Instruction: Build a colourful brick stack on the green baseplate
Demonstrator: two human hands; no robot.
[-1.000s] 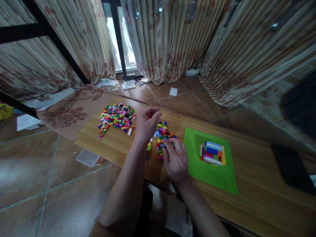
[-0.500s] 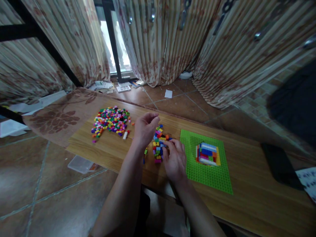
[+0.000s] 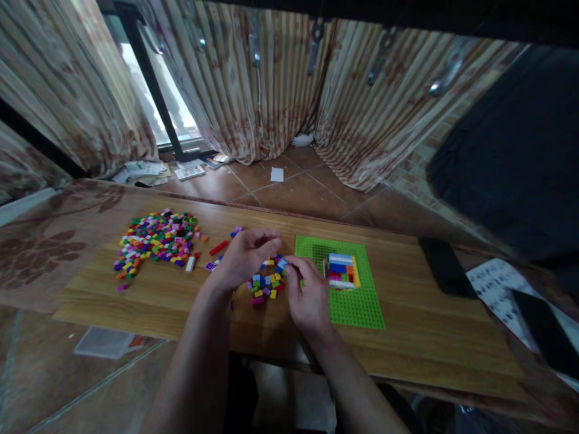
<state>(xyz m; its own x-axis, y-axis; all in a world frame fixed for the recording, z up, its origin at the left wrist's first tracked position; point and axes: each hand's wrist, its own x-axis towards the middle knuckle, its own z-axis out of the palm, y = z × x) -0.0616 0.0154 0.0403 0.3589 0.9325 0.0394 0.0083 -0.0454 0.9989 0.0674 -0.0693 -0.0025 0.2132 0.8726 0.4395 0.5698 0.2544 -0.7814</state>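
Small loose bricks point(image 3: 266, 283) scattered in a little heap on the wooden table point(image 3: 429, 343), just left of the green baseplate point(image 3: 357, 310). Left hand point(image 3: 242, 258) hovering over the far-left edge of that heap, fingers curled loosely inward; whether anything sits inside the curl, impossible to tell. Right hand point(image 3: 307, 295) at the heap's right edge, between heap and baseplate, thumb and forefinger pinched on a pale blue brick point(image 3: 283, 264). On the baseplate, toward its far side, a stacked multicoloured block build point(image 3: 341, 271). Further left of the baseplate, beyond the hands, a much larger pile of bricks point(image 3: 156, 241), with a red long brick point(image 3: 218, 248) and a white brick point(image 3: 190, 263) lying apart beside it. Right of the baseplate, a dark phone point(image 3: 446, 266) lying flat. Judging by look: hard, light, rigid plastic, smooth-sided and likely to skid on the wood or slip from a loose pinch; probably best taken fingertip to fingertip across two opposite side walls, studs left free.
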